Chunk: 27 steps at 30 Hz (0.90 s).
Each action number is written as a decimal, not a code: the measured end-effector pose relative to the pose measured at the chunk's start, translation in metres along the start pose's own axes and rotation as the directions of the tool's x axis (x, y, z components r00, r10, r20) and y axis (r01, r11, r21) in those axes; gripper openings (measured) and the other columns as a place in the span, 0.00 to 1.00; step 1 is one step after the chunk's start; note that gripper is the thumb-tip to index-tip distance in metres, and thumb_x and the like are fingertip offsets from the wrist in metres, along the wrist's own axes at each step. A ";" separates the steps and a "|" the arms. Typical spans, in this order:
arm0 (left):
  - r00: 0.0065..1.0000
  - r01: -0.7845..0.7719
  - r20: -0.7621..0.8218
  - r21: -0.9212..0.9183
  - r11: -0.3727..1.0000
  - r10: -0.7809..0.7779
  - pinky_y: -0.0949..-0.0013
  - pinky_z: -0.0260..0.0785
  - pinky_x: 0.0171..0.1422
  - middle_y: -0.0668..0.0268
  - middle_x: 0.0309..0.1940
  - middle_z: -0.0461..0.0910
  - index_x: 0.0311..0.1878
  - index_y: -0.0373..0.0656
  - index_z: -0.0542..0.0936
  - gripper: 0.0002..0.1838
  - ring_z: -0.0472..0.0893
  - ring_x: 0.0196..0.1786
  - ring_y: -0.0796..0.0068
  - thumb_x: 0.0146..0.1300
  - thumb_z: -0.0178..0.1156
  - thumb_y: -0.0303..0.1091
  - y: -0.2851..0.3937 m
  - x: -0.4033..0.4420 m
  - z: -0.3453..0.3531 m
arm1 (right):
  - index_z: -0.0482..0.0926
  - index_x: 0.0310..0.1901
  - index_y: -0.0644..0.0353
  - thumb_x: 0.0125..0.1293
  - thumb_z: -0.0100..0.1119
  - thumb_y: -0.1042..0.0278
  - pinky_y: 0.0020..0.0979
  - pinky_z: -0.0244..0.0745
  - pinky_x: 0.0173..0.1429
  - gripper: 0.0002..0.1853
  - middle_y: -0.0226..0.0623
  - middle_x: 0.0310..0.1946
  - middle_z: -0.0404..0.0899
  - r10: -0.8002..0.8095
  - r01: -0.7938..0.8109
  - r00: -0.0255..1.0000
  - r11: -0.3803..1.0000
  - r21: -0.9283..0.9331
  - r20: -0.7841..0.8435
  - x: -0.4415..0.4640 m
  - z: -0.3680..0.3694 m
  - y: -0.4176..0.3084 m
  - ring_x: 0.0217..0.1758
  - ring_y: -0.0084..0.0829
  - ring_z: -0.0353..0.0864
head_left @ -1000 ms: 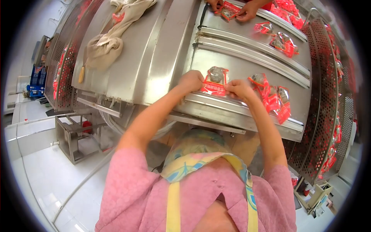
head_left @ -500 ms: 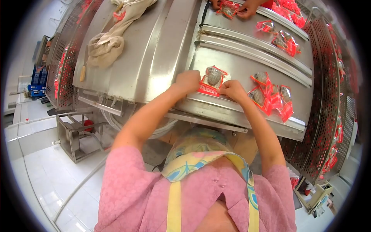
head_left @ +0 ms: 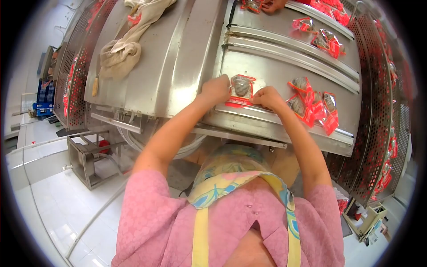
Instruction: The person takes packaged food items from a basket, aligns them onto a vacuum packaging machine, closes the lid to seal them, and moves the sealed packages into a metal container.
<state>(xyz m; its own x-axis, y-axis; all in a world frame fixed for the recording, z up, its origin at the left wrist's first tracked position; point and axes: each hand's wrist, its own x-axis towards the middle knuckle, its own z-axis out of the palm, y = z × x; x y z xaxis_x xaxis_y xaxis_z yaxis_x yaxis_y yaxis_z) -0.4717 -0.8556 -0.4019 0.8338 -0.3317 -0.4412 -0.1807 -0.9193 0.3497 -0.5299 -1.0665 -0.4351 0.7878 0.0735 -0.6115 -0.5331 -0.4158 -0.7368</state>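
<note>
A clear pouch with red printing point(head_left: 241, 87) lies on the steel work surface point(head_left: 262, 66), its red-printed edge toward me along the metal bar. Through its window shows a rounded, ridged, greyish-brown item whose kind I cannot make out. My left hand point(head_left: 216, 89) is closed at the pouch's left edge, fingers curled. On the opposite side, my right hand point(head_left: 268, 97) pinches the right edge near the lower corner. Several similar filled pouches point(head_left: 307, 104) lie in a loose pile to the right of my right hand.
Long metal bars point(head_left: 289, 60) cross the surface beyond the pouch. Farther back are more filled pouches point(head_left: 327, 43) and another person's hand point(head_left: 272, 5) at a pouch. A beige cloth point(head_left: 120, 55) lies at left. Perforated metal racks point(head_left: 373, 107) stand at both sides.
The pouch and my right hand have shifted slightly left, while both my hands keep their hold. At the top, the other person's hands and pouch have moved partly out of view.
</note>
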 end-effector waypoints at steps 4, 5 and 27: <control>1.000 0.000 -0.030 0.050 0.999 0.001 0.55 0.71 0.50 0.58 0.41 0.82 0.41 0.47 0.80 0.12 0.80 0.48 0.54 0.55 0.63 0.38 0.005 -0.014 -0.004 | 0.84 0.28 0.64 0.52 0.73 0.62 0.27 0.56 0.19 0.12 0.28 0.14 0.72 -0.018 0.019 0.999 1.000 -0.020 0.029 0.006 0.002 0.004 0.15 0.19 0.63; 0.999 -0.004 -0.047 0.073 0.997 0.008 0.55 0.71 0.49 0.58 0.40 0.82 0.41 0.47 0.80 0.12 0.79 0.48 0.53 0.55 0.64 0.38 0.005 -0.015 -0.003 | 0.85 0.28 0.64 0.53 0.72 0.61 0.27 0.56 0.19 0.13 0.28 0.14 0.72 -0.008 0.009 0.999 1.000 -0.020 0.037 0.006 0.002 0.004 0.15 0.19 0.63; 0.724 -0.577 -0.432 0.046 0.815 0.537 0.56 0.67 0.37 0.62 0.30 0.73 0.31 0.44 0.75 0.08 0.75 0.36 0.57 0.48 0.65 0.29 0.014 -0.062 0.040 | 0.77 0.42 0.59 0.48 0.71 0.65 0.40 0.73 0.43 0.19 0.39 0.36 0.73 -0.552 -0.067 0.693 0.592 -0.803 -0.465 -0.131 -0.065 0.051 0.41 0.43 0.77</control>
<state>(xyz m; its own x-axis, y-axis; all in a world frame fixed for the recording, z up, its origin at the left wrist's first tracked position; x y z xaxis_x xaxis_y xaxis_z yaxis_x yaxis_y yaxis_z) -0.5467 -0.8569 -0.4031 0.7324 -0.6424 0.2257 -0.6525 -0.5677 0.5019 -0.6399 -1.1564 -0.3734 0.9830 -0.1411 0.1170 -0.1211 -0.9791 -0.1636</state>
